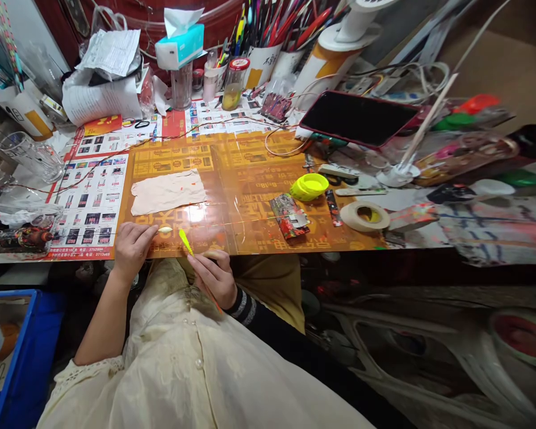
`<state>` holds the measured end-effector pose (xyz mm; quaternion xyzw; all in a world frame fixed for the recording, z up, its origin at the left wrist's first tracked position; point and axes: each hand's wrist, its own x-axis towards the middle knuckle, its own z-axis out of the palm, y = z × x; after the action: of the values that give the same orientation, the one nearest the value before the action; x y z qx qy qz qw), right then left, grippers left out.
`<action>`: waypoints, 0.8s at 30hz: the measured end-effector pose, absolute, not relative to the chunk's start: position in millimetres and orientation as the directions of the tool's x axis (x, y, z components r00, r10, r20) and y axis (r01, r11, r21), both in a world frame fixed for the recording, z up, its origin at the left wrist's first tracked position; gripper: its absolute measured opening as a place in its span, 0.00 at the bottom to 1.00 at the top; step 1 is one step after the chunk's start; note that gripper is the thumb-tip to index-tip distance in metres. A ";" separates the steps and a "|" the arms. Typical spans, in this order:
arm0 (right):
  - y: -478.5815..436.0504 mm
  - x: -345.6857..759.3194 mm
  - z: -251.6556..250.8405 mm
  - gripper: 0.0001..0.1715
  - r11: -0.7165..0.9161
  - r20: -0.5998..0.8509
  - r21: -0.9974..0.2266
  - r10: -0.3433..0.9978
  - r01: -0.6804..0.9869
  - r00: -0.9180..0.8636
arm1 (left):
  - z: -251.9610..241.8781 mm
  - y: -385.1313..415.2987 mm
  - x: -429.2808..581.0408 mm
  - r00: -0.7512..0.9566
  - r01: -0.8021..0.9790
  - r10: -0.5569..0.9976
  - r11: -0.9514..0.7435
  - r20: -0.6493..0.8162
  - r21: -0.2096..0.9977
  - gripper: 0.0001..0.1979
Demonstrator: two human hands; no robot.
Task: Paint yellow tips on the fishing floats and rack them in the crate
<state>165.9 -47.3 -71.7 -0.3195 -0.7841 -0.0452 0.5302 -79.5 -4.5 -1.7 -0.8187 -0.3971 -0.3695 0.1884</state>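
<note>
Near the front edge of the table, my left hand (135, 245) pinches a thin stick with a small pale oval tip (165, 229). Just right of it, my right hand (215, 276) is closed on a thin brush-like tool, whose bright yellow tip (186, 242) points up toward the pale tip. The two tips are close but apart. A pinkish-white cloth (168, 192) lies flat beyond my hands. An open tub of bright yellow paint (309, 187) stands to the right, beside a paint-stained block (289, 216).
A tape roll (350, 216) and scissors lie at the right, below a dark phone (360, 118). Along the back stand a tissue box (180, 47), a red-lidded jar (236, 83) and pots of brushes. Glass cups sit at the left; a blue crate (33, 357) is lower left.
</note>
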 end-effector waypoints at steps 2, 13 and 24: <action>-47.5 165.3 -72.2 0.37 0.785 0.856 -0.274 0.463 0.556 -0.231 | -2.3 -4.5 -79.9 0.413 0.787 0.513 -0.617 0.753 -0.011 0.14; -48.2 164.1 -71.4 0.40 0.780 0.845 -0.280 0.477 0.560 -0.243 | -0.5 -6.0 -78.4 0.405 0.790 0.520 -0.613 0.752 -0.002 0.13; -48.3 163.7 -66.6 0.40 0.783 0.844 -0.281 0.477 0.555 -0.245 | -0.2 -5.3 -77.9 0.409 0.797 0.524 -0.604 0.747 -0.012 0.14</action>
<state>163.7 -48.3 -66.6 -0.3272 -0.7882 -0.0376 0.5199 -77.9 -5.3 -0.2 -0.8181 -0.4036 -0.3644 0.1872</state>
